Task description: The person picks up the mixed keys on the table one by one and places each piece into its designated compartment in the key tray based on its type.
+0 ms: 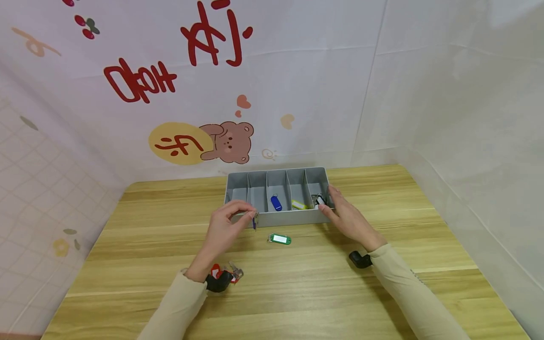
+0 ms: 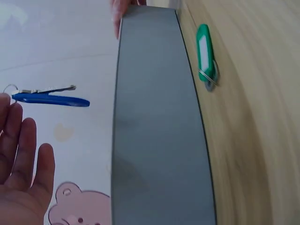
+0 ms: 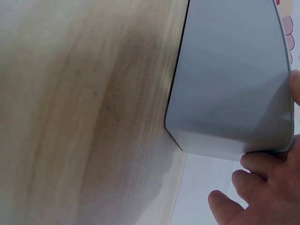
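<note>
Left hand (image 1: 226, 227) pinching, right hand (image 1: 349, 219) outstretched, thumb (image 1: 329, 214) spread

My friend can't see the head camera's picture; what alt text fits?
A person's left hand holds a blue key tag near a gray tray containing more tags; the right hand touches its right end. A green tag and red-tagged keys lie on the table.

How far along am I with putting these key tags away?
Looks done: a blue tag, yellow tag and black tag lie in separate compartments of the tray. In hand: another blue tag, in the left hand's grip. Apparently left: the green tag and red-tagged keys on the table.
</note>
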Demonstrator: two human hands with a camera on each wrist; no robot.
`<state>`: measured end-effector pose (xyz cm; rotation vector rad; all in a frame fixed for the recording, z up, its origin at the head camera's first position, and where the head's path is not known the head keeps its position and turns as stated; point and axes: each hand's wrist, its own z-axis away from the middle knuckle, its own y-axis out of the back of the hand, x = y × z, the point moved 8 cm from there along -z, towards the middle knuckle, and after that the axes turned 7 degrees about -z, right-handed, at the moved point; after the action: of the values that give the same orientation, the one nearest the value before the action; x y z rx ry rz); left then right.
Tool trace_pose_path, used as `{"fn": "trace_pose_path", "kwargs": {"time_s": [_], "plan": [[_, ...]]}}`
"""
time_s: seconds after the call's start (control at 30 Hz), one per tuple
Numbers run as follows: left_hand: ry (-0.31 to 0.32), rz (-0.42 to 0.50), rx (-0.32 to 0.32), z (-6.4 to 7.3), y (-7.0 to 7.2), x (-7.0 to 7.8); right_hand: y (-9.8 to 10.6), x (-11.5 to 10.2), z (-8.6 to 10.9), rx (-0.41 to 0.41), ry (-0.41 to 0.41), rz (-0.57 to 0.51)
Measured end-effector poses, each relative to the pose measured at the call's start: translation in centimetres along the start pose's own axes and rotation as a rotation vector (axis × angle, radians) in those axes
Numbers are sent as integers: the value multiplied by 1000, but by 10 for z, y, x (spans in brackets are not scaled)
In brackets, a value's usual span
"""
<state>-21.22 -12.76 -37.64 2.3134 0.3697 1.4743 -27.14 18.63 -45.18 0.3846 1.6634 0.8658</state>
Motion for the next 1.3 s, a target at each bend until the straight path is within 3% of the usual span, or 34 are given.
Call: {"fn": "trace_pose_path", "kwargs": {"time_s": [0.3,0.63,0.93,1.3], "plan": [[-49,15,52,-19,-16,15,0,0,0,3,-4,-6],[-70,-50,101,-38,-32,21,0,0,0,3,-10,-4],[-57,-15,103,-53,-49,9,0,2,0,-2,-6,-4],[-32,-67,124,-61,-63,-7,0,2,0,0,-7,-3]]}}
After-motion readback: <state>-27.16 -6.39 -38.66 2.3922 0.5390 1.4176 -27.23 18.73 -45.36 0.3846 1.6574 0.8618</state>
